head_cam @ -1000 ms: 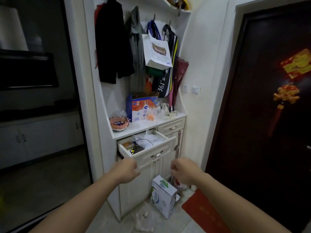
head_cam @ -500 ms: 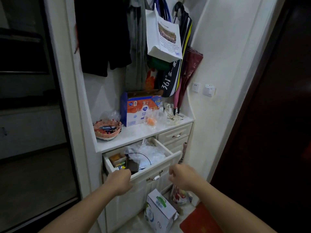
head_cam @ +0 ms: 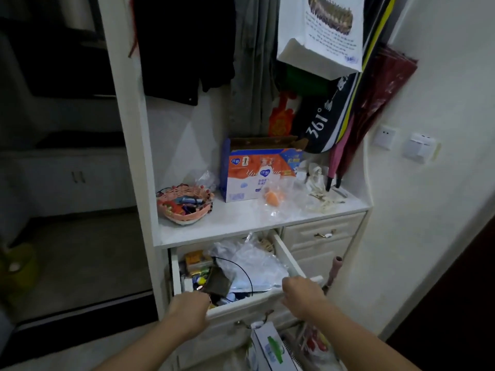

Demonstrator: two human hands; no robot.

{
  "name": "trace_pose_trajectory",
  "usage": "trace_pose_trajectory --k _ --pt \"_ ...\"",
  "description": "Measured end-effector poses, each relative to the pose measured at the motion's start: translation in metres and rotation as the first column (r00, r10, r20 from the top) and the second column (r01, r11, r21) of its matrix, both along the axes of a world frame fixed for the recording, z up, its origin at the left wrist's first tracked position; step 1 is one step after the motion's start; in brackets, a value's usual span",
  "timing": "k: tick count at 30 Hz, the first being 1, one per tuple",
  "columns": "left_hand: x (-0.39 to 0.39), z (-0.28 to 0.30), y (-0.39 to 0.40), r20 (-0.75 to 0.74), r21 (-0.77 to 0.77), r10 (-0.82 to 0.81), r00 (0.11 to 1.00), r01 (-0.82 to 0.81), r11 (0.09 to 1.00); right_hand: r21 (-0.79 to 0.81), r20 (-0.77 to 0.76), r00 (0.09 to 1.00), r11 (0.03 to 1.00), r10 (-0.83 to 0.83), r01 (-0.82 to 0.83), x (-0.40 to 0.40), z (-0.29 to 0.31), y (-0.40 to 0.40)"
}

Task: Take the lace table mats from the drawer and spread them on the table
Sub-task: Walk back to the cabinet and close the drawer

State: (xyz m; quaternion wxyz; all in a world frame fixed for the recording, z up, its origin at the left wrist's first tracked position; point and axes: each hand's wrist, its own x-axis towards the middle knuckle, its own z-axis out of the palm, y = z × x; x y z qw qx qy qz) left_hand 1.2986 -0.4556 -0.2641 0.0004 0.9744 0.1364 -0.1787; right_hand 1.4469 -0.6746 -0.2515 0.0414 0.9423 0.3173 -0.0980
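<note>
The open drawer point(head_cam: 288, 259) of a white hall cabinet is stuffed with clear plastic bags point(head_cam: 251, 259), a black cable, a dark pouch point(head_cam: 218, 282) and small packets. No lace mat shows plainly; a tan woven bit point(head_cam: 265, 243) peeks out at the back under the plastic. My left hand point(head_cam: 187, 311) is at the drawer's front rim on the left, fingers curled under and out of sight. My right hand point(head_cam: 302, 294) rests over the front right corner of the drawer, with its fingers curled over the rim.
On the cabinet top point(head_cam: 241, 226) stand a pink woven basket point(head_cam: 184, 204), an orange and blue carton point(head_cam: 257, 172) and loose plastic bags. Coats, bags and umbrellas point(head_cam: 375, 108) hang above. A white and green box point(head_cam: 270, 349) sits on the floor below. A dark door is at the right.
I have come closer to the cabinet, and the drawer fills more of the view. Both hands moved forward from below the drawer up to its front rim.
</note>
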Motion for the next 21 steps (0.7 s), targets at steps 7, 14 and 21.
trace_pose_trajectory --k 7,14,21 --pt "0.028 -0.001 -0.004 -0.083 0.057 0.183 0.980 -0.178 0.982 -0.089 0.010 0.971 0.968 0.238 -0.237 0.055 -0.009 0.010" --pt "0.046 -0.002 0.004 -0.043 0.153 0.220 0.975 -0.211 0.965 0.012 0.038 0.948 0.948 0.316 -0.317 0.077 -0.015 0.027" --pt "0.069 -0.007 0.034 -0.025 0.137 0.225 0.974 -0.220 0.966 0.048 0.042 0.965 0.964 0.259 -0.261 0.099 -0.018 0.050"
